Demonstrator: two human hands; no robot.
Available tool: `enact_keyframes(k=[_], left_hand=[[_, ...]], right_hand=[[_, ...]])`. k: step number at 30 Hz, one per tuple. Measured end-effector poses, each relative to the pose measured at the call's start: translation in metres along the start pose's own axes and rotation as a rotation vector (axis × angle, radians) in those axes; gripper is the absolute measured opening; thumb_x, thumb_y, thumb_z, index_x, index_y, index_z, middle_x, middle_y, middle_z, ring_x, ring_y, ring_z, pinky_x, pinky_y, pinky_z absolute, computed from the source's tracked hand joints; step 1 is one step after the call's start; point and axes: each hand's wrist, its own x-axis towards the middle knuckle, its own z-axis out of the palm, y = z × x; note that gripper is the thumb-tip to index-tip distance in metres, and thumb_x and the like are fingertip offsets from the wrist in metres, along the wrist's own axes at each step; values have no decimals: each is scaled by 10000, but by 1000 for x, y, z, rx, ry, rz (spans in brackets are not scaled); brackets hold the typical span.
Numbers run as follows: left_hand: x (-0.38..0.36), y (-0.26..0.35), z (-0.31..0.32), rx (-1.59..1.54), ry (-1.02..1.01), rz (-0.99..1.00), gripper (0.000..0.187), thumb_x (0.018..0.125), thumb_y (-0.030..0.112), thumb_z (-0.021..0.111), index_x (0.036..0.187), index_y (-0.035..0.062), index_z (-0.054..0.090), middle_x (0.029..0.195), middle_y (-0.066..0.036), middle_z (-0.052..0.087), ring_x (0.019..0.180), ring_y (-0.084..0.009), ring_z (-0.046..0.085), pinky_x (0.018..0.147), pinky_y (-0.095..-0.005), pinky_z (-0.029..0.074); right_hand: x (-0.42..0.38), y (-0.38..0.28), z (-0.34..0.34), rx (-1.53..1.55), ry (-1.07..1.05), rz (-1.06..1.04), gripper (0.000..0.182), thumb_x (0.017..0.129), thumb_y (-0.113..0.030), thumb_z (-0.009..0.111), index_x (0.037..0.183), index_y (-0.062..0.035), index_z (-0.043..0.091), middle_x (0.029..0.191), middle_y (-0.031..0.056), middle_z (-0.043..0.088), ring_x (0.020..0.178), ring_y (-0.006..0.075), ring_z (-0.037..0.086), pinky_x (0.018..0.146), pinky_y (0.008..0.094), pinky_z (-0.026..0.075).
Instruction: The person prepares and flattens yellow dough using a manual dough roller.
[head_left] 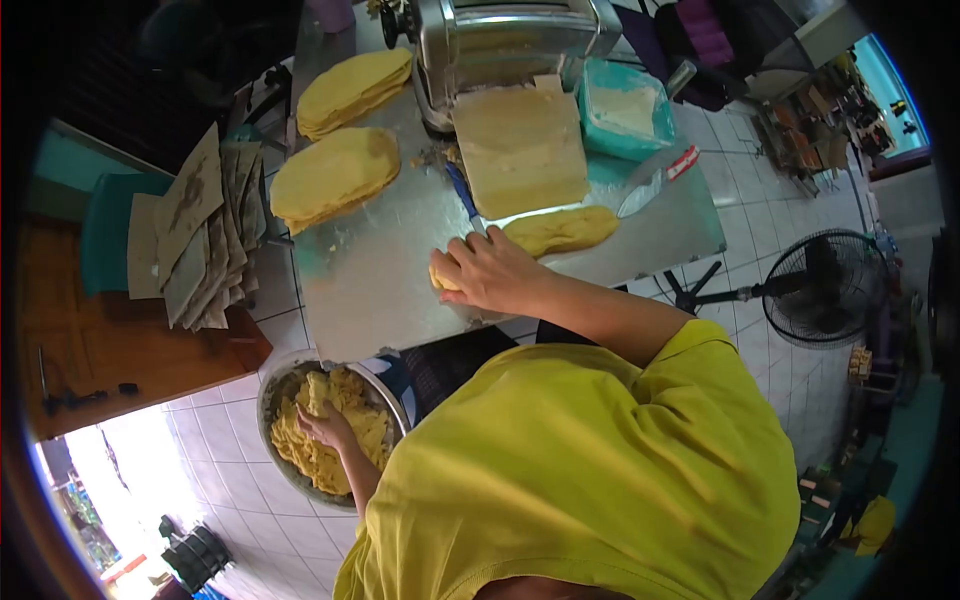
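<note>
My right hand (485, 270) is on the metal table (370, 290) near its front edge, its fingers closed over a small piece of yellow dough (442, 279). Beside it lie a long flattened dough piece (562, 231) and a blue-handled knife (462, 192). Down at the left, my left hand (328, 426) is in a metal bowl (397, 418) of crumbly yellow dough (340, 465), its fingers around a lump of dough (318, 392). Two stacks of flat dough sheets (355, 92) (335, 175) lie on the table's left part.
A metal roller machine (515, 45) stands at the table's back, a pale board (522, 150) before it. Right of that is a teal tub (627, 110) of white powder. Cardboard sheets (205, 230) lean at the left; a black fan (825, 285) stands at the right.
</note>
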Motion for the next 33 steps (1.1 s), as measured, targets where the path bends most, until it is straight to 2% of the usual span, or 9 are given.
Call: enact_keyframes(k=[8, 10, 16, 21, 22, 24, 28, 30, 33], left_hand=[[4, 109, -91, -360, 457, 334, 376, 839, 167, 578, 1184, 36, 505, 1211, -150, 479, 1120, -342, 434, 946, -472, 335], [-2, 156, -109, -551, 474, 656, 412, 797, 97, 613, 1186, 31, 496, 1204, -148, 488, 1114, -344, 438, 955, -458, 334], [-82, 281, -137, -909, -210, 1225, 699, 676, 112, 746, 1280, 29, 405, 1289, -194, 423, 1168, -370, 420, 973, -460, 345], [-92, 327, -157, -1141, -318, 1225, 820, 623, 127, 791, 1310, 40, 353, 1245, -194, 476, 1130, -376, 470, 953, -457, 377], [-79, 311, -133, -1082, -614, 1014, 768, 611, 120, 790, 1268, 61, 398, 1205, -179, 517, 1084, -368, 513, 902, -425, 426], [-56, 298, -166, -877, -233, 1204, 690, 613, 107, 766, 1221, 78, 442, 1140, -155, 549, 990, -367, 555, 823, -418, 468], [-22, 262, -170, -440, -269, 1051, 680, 611, 118, 745, 1226, 88, 458, 1108, -133, 548, 992, -347, 542, 824, -430, 452], [-22, 250, -153, -52, -371, 1013, 658, 625, 163, 730, 1230, 107, 477, 1082, -112, 545, 1016, -309, 526, 840, -408, 426], [-37, 260, -144, -74, -262, 1147, 638, 626, 224, 724, 1209, 92, 502, 1077, -107, 538, 1043, -274, 510, 877, -378, 389]], right_hand=[[6, 2, 15, 110, 248, 37, 278, 772, -354, 644, 796, -88, 566, 697, 64, 572, 627, 227, 574, 620, 360, 421], [8, 6, 1, 166, 336, 24, 272, 750, -328, 679, 804, -87, 566, 690, 65, 568, 611, 252, 569, 614, 375, 434], [23, 11, -103, 389, 655, 221, 294, 708, -215, 763, 847, -48, 564, 722, 77, 581, 615, 243, 562, 562, 336, 447], [49, -22, -134, 1131, 732, -59, 463, 734, -241, 767, 1016, -14, 479, 921, 140, 579, 808, 201, 566, 686, 317, 470], [56, -26, -132, 1291, 723, -187, 494, 746, -239, 761, 1052, -10, 448, 970, 151, 572, 877, 196, 560, 723, 311, 475], [56, -31, -112, 1446, 602, -49, 492, 737, -198, 763, 1074, -22, 451, 1004, 118, 574, 898, 162, 548, 762, 287, 459], [58, -21, -47, 1875, 166, 502, 448, 770, -109, 701, 1130, -32, 445, 1042, 82, 580, 938, 132, 540, 828, 279, 453], [43, -12, 14, 1589, 49, 573, 409, 799, -56, 612, 1169, -24, 441, 1050, 90, 587, 940, 146, 561, 824, 282, 461], [32, -13, 28, 1135, 81, 484, 309, 777, -18, 558, 1084, 8, 535, 1040, 130, 591, 900, 233, 592, 799, 315, 472]])
